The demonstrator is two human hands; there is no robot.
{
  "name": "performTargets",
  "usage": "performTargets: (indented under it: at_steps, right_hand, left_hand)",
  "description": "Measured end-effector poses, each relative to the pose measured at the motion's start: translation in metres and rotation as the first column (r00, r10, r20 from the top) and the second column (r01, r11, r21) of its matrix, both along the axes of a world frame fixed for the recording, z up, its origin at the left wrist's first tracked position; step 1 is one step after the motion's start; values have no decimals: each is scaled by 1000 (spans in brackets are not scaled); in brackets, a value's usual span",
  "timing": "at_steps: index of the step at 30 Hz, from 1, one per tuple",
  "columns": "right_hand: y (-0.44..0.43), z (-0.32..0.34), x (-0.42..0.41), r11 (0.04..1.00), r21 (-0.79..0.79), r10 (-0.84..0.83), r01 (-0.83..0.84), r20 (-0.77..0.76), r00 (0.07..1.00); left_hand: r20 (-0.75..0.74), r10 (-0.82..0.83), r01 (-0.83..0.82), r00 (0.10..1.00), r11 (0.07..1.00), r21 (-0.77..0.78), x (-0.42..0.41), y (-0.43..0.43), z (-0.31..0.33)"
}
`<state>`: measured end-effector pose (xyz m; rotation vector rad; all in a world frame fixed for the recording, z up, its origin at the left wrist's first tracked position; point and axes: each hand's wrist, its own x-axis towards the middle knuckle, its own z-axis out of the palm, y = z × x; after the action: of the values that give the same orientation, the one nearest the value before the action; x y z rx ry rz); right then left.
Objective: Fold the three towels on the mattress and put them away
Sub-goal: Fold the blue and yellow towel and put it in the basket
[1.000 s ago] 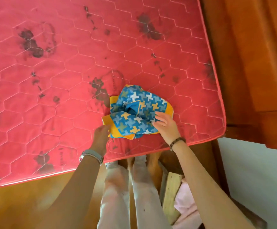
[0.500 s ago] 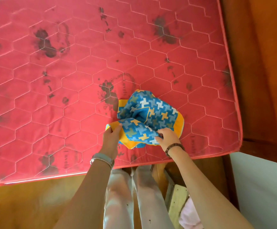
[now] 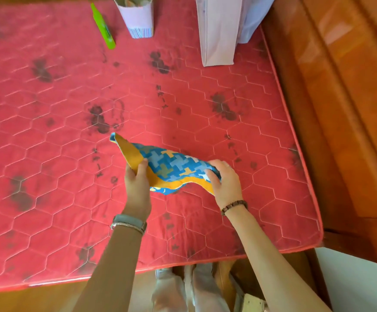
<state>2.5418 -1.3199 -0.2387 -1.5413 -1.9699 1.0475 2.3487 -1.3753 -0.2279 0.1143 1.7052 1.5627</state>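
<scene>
A red quilted mattress (image 3: 48, 131), stitched in hexagons and marked with dark stains, fills most of the view, with a wooden bed frame (image 3: 340, 109) along its right edge. At the far end stand a tall pale paper bag (image 3: 219, 30) and, well apart to its left, a smaller pale bag (image 3: 138, 16) with a striped base. Both forearms reach forward from the near edge, roughly parallel. Between them the towel (image 3: 171, 167), blue with a cross pattern on one face and orange on the other, is held near the middle of the mattress; whether it touches the surface cannot be told. The left hand (image 3: 136, 185) grips the towel's left part, its fingers (image 3: 143, 163) curled over the orange side. The right hand (image 3: 224, 183) holds the right end, fingers (image 3: 210, 176) bent round the edge. A grey watch (image 3: 129, 221) sits on the left wrist, a beaded bracelet (image 3: 233, 207) on the right. A slim green object (image 3: 104, 28) lies just left of the smaller bag.
</scene>
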Motion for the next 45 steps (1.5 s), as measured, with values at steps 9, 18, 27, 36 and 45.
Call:
performTargets:
  at_steps: [9,18,27,36,45]
  right_hand:
    - [-35,-23,-73,974,-140,178,-179,-22,984]
    - [-124,-107,-175,804,-497,431,-326,108,896]
    - [-120,-137,-198,839,-500,315,-214,125,941]
    - [-1,-174,-173,958,-284,34,40,251,967]
    - [30,-225,-182,931,-218,364,-294,459,810]
  left_hand:
    - [-244,45,-76,969,990,-120,-83,-36,-28]
    - [-298,-46,-123,953,843,-524,-177,-147,-128]
    - [149,-231,267,961,652,-710,-220,-198,-183]
    - [-2,-146,109,989,742,-661,-255,-154,-233]
    - [-193,-82,-63,978,762,-645,-253,-96,-253]
